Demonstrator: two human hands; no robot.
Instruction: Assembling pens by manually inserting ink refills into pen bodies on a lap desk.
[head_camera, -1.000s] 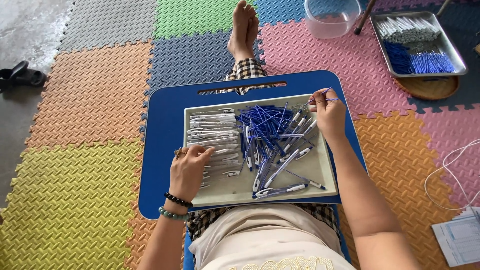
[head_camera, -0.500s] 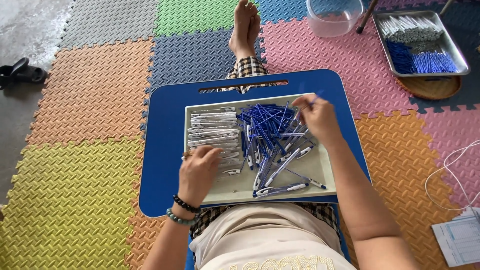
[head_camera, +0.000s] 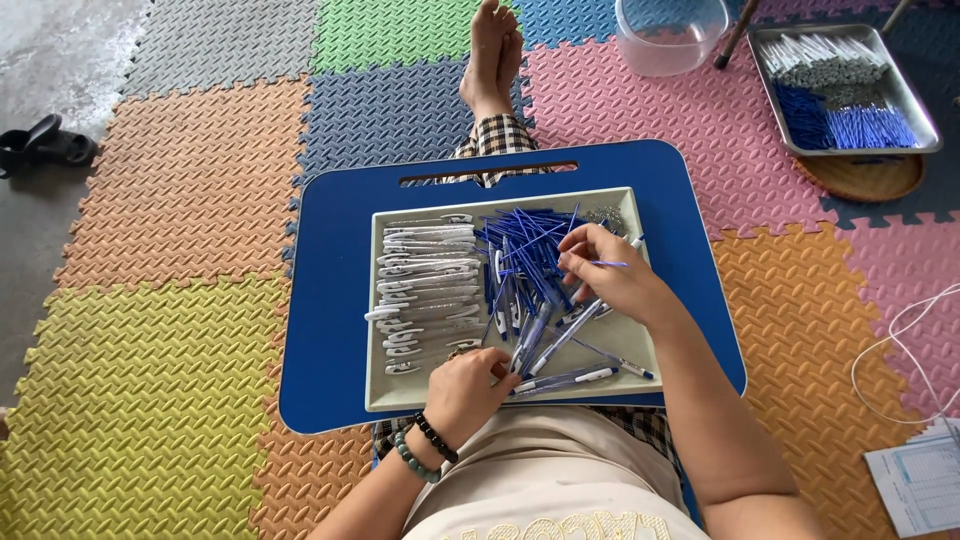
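A grey tray (head_camera: 385, 398) lies on a blue lap desk (head_camera: 330, 300) across my legs. White pen barrels (head_camera: 425, 280) fill its left half; thin blue refills (head_camera: 525, 245) and blue-and-white pens (head_camera: 560, 340) are piled in the middle and right. My right hand (head_camera: 610, 275) hovers over the pile, pinching a thin blue refill (head_camera: 608, 264) between its fingertips. My left hand (head_camera: 468, 385), with bead bracelets on the wrist, rests at the tray's near edge with fingers curled on a pen part I cannot make out.
Coloured foam mats cover the floor. A metal tray (head_camera: 920, 120) of white, grey and blue pen parts sits far right on a wicker stand. A clear plastic bowl (head_camera: 670, 35) is at the top, black sandals (head_camera: 45, 145) at left, paper (head_camera: 920, 485) and a white cord at right.
My right hand has moved from the tray's far right corner toward the middle of the pile. My left hand has shifted right along the near edge of the tray.
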